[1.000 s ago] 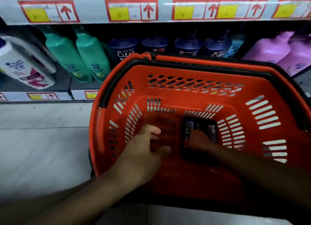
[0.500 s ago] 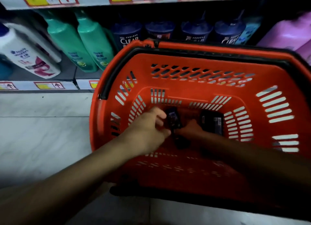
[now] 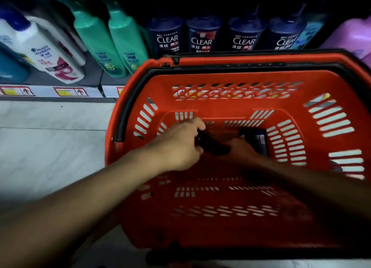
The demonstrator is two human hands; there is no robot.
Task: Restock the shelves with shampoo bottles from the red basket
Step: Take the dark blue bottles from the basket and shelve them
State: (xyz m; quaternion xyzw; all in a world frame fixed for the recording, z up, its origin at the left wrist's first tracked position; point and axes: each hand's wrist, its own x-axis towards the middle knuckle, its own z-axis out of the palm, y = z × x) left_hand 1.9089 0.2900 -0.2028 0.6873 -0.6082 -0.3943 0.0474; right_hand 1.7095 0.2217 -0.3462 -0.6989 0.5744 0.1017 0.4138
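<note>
RISK: dark shampoo bottle [image 3: 212, 145] may slip, since the left hand [image 3: 178, 145] pinches only one end, deep in the red basket [image 3: 230, 64] | RISK: right hand [image 3: 240, 149], grip unclear, could knock the second dark bottle [image 3: 254, 140] | LOOK: small, dark, blurred, lying tilted on the basket floor, below the Clear bottles [image 3: 203, 35] on the shelf

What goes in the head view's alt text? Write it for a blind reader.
Both hands reach into a red basket: the left hand grips a small dark bottle, the right hand beside a second dark item. Behind, a shelf holds green bottles and navy Clear bottles.
</note>
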